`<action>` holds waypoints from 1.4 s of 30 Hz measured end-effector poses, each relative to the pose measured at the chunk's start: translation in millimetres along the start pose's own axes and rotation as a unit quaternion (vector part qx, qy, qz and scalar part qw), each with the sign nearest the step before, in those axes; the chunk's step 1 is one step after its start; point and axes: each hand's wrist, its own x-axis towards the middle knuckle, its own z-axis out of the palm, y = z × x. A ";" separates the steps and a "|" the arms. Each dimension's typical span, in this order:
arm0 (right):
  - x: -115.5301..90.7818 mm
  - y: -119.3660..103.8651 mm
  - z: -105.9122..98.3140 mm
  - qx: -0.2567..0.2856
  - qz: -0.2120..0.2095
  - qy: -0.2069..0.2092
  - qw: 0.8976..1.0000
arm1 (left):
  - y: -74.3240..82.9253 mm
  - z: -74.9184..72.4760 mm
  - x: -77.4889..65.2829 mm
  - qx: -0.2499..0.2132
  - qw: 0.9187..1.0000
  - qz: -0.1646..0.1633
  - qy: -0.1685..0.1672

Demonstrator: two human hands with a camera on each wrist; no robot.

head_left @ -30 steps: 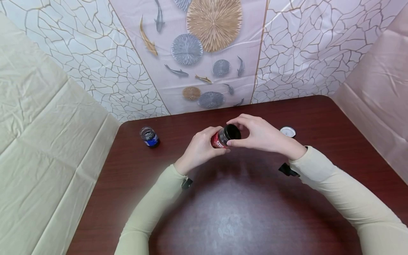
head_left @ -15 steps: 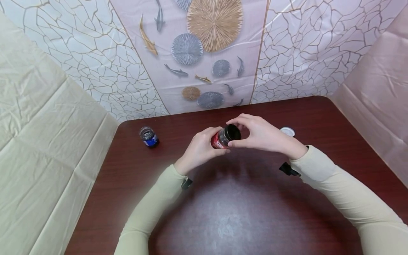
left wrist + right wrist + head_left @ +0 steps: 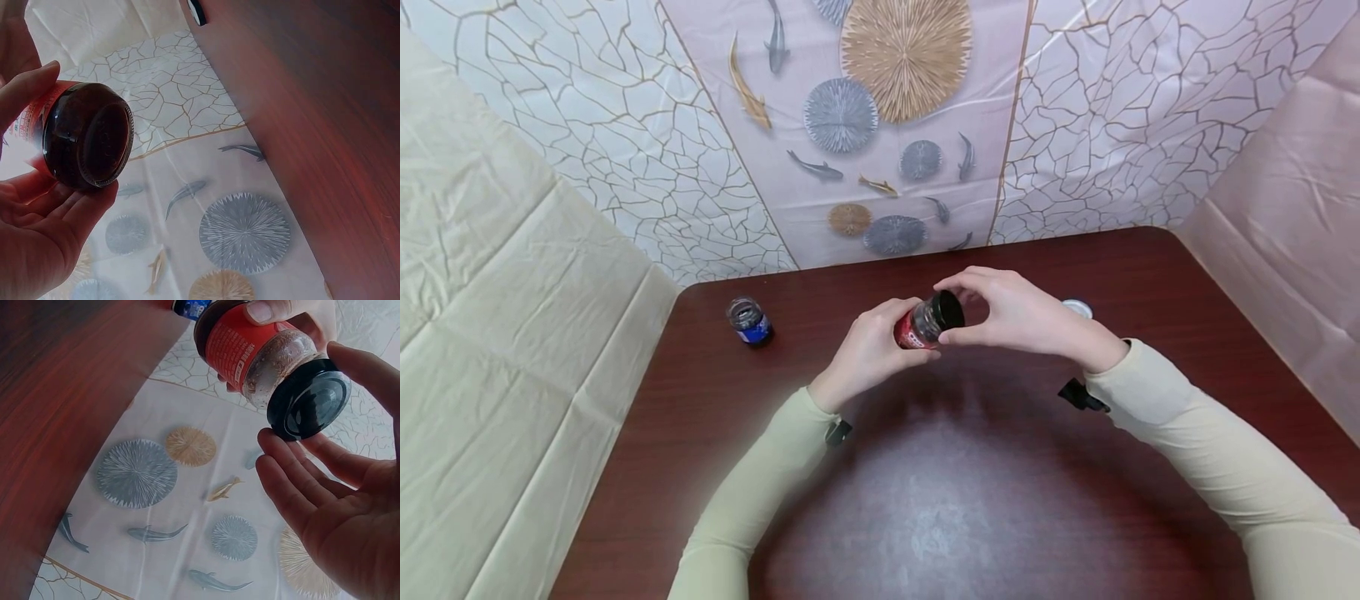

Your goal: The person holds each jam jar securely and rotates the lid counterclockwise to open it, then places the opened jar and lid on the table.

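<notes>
Over the far middle of the table, my left hand point(image 3: 868, 340) grips a glass jar point(image 3: 914, 330) round its red label. The jar is tilted, its black lid point(image 3: 951, 310) pointing right and up. My right hand point(image 3: 1015, 315) pinches that lid at its rim between thumb and fingertips. Seen from the right wrist, the lid point(image 3: 312, 400) sits on the jar's mouth, and reddish residue coats the clear glass point(image 3: 275, 362) below it. In the left wrist view the dark jar bottom point(image 3: 106, 144) faces the camera, with fingers above and below it.
An open jar with a blue label point(image 3: 754, 325) stands at the table's far left. A white lid point(image 3: 1078, 307) lies at the right, partly hidden behind my right wrist. Patterned cloth point(image 3: 700, 183) hangs along the table's point(image 3: 820, 283) back edge.
The black lid has turned and shifted very slightly left with the jar. My right wrist has edged over more of the white lid. Both hands keep their hold.
</notes>
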 end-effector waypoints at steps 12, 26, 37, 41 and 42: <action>-1.3 0.4 -3.8 0.026 0.010 -0.011 1.000 | -0.5 -0.9 -1.0 -0.015 1.000 0.003 0.003; -0.6 2.9 -5.1 0.048 0.008 -0.023 0.999 | -3.0 -2.4 -2.1 -0.019 1.000 -0.004 0.010; -1.7 5.2 -11.1 0.017 -0.001 -0.014 1.000 | -3.1 -4.7 -2.7 -0.018 1.000 -0.005 0.018; -2.2 6.4 -12.7 0.023 0.003 -0.006 1.000 | -3.6 -5.4 -2.7 -0.022 1.000 -0.009 0.020; -2.4 6.9 -13.2 0.025 0.006 -0.004 1.000 | -3.7 -5.6 -2.8 -0.023 1.000 -0.008 0.020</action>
